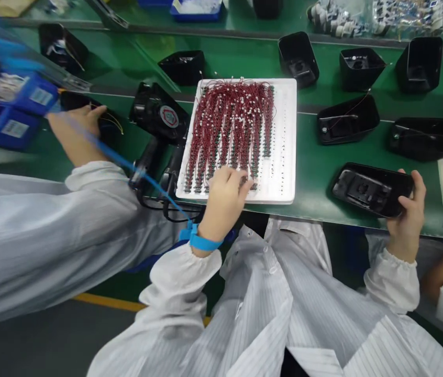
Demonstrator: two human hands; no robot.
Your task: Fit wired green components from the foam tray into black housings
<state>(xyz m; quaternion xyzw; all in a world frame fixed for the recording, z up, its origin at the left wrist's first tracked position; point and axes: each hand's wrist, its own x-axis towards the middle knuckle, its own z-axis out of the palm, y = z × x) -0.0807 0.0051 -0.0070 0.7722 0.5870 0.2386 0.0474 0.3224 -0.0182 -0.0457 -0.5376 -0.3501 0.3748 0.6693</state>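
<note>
A: State the landmark.
B: The landmark is the white rectangular tray point(286, 180). It lies on the green work surface point(311, 196) and bears rows of small dark components with dark red wires point(229, 118) and white connector ends. Its right-hand strip shows rows of small dark marks.

A: State the left hand position.
B: The left hand point(225, 193), with a blue band point(205, 242) at the wrist, is over the near edge of the tray, at the near ends of the component rows. Its fingers are bent toward the thumb. Whether they grasp a component cannot be told.

A: State the right hand position.
B: The right hand point(410, 214) is to the right of the tray. Its fingers and thumb grasp the right end of the elongated black plastic housing point(370, 188), open side up.

A: List adjacent items.
B: Just left of the tray is a black device with a round red-and-white label point(158, 112). Farther left, a co-worker's hand point(84, 123) is at another black housing point(107, 123). Blue plastic bins point(17, 112) are beyond that hand. More open black housings point(349, 119) stand or lie right of the tray.
</note>
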